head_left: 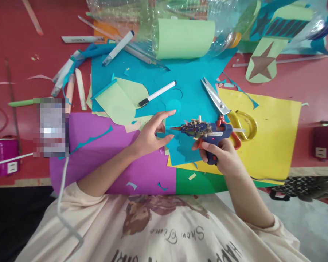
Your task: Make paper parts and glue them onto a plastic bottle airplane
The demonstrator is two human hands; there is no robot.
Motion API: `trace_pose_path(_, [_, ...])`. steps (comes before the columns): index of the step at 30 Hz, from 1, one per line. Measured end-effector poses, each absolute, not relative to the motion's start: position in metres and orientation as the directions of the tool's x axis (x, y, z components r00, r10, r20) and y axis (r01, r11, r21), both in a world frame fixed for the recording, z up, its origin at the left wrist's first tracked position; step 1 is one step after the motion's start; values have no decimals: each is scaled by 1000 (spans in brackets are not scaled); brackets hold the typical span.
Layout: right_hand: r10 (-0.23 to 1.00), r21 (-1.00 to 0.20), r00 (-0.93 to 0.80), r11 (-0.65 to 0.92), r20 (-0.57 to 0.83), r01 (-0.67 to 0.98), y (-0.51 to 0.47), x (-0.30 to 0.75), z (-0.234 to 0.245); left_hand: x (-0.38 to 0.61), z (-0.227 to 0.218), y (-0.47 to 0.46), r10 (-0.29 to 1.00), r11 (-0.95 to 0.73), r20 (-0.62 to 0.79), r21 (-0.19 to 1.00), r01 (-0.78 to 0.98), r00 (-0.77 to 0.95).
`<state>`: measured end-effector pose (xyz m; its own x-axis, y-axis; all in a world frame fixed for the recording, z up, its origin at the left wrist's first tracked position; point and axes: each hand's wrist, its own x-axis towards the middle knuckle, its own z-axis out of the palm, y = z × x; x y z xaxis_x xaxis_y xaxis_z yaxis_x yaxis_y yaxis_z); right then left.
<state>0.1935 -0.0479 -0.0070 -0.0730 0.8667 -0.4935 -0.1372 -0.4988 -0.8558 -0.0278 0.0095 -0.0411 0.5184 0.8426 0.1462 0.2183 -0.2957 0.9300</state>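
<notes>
My right hand [224, 158] is wrapped round the handle of a blue glue gun [207, 131] with an orange trigger; its nozzle points left. My left hand [153, 133] pinches a small blue paper piece [164, 136] just in front of that nozzle, with the index finger stretched out over a large blue paper sheet [191, 98]. A small blue paper circle [173, 105] lies just beyond my left fingertips. Both hands hover over overlapping purple [104, 156], yellow [273, 127] and green [202, 183] sheets.
Scissors [226, 109] with yellow and red handles lie right of the glue gun. A marker [157, 93] rests on the blue sheet, another [118, 48] farther back. Clear plastic bottles [180, 29] holding rolled green paper stand at the far edge. A white cable [62, 196] runs down my left side.
</notes>
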Motion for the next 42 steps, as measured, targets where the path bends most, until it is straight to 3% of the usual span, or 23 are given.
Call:
trace_pose_path(11, [849,-851,-63,-523,-525,42,-43,188,-6,-29,-39,9,839,-303,108,906,294,533])
trace_pose_path(32, [836,-838,-58,-545,-545,22,-45,193,-10,-30,-38,9,834,-285,104,922,262,543])
trace_pose_path(42, [856,-858,55,-514,-514,0,-49,204,-10,-30,-44,9,863,-197,70,959,205,500])
